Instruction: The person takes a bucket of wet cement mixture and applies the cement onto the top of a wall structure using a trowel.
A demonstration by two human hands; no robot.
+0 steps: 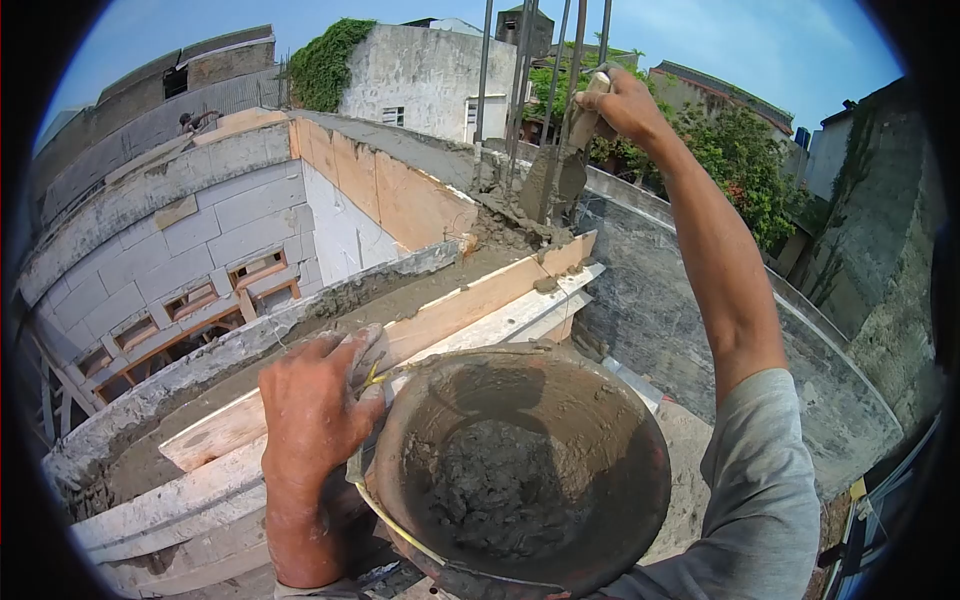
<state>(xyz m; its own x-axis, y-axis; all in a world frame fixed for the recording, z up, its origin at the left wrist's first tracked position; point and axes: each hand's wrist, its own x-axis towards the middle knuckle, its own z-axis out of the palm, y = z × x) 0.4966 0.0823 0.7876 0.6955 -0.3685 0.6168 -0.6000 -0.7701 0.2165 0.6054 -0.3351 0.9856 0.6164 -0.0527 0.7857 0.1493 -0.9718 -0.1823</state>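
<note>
My right hand (622, 103), raised at the upper right, is closed round the handle of a trowel (556, 180). Grey mortar coats the blade, which points down beside upright steel bars (522, 100) at the beam's end. Lower left, my left hand (318, 405) has its fingers curled over the top edge of a wooden board (480, 285); its fingertips are hidden. Its thumb lies close to the bucket's rim. The bucket (405, 440), with a thin yellowish handle, stands before me, partly filled with wet mortar (495, 490).
Wet mortar lies along the beam (400, 285) behind the board. To the left, a drop opens beside a block wall (170, 245) with small openings. A dark sloping surface (690, 310) lies right. Another person (190, 122) is far off at the left.
</note>
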